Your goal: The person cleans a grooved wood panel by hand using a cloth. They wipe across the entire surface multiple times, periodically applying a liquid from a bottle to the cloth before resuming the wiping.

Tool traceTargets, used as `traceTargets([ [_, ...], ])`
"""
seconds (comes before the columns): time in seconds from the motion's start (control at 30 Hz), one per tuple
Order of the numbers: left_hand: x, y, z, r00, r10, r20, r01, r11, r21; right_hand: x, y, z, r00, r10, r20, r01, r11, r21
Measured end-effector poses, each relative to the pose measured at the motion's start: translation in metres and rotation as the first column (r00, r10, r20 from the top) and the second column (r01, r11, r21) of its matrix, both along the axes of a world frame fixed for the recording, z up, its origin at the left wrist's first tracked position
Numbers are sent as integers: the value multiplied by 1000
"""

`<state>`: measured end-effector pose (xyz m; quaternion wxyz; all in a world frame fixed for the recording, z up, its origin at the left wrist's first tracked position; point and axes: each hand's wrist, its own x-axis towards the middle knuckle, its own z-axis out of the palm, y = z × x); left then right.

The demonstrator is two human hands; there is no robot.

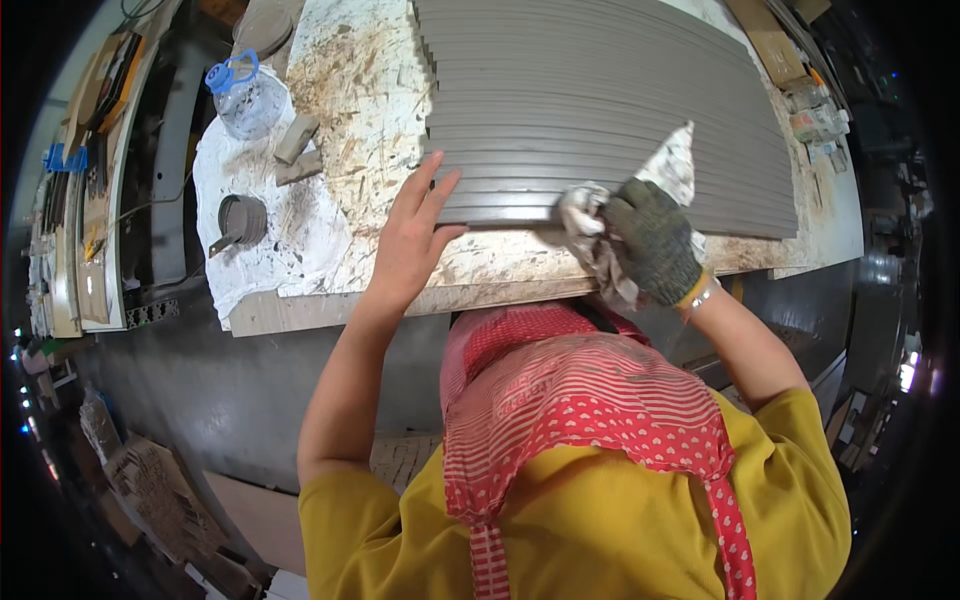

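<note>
A red-and-white patterned apron (560,400) over a yellow shirt (600,520) fills the lower foreground. Beyond it, the bare left hand (408,232) lies flat, fingers spread and extended, with the fingertips touching the near edge of a stack of long grey strips (600,110). The strips lie side by side on a stained, chipboard-like workbench (350,90), their long axis running left to right across the view, ends stepped at the left. The right hand (652,240), in a dark knitted glove, is closed around a crumpled white rag (600,225) and presses it against the nearest strip at the stack's front edge. To the left rest a clear plastic bottle with a blue cap (245,95), a small grey block (296,138) and a round dark tin (240,220) on a white cloth (250,260).
</note>
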<state>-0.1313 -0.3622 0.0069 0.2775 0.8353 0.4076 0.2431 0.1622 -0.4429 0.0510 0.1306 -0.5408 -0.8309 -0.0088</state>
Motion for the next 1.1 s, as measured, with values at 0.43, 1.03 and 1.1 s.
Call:
traceTargets([
  [0.43,-2,0,1,999,11,-45,-10,999,37,-9,1,9,997,-79,-10,78,994,-74],
  [1.03,3,0,-3,999,2,-33,1,996,88,-80,30,-4,992,75,-101,-70,996,53],
  [1.1,0,2,-5,999,14,-34,-16,999,-44,-94,36,-1,962,142,-234,-121,988,99],
])
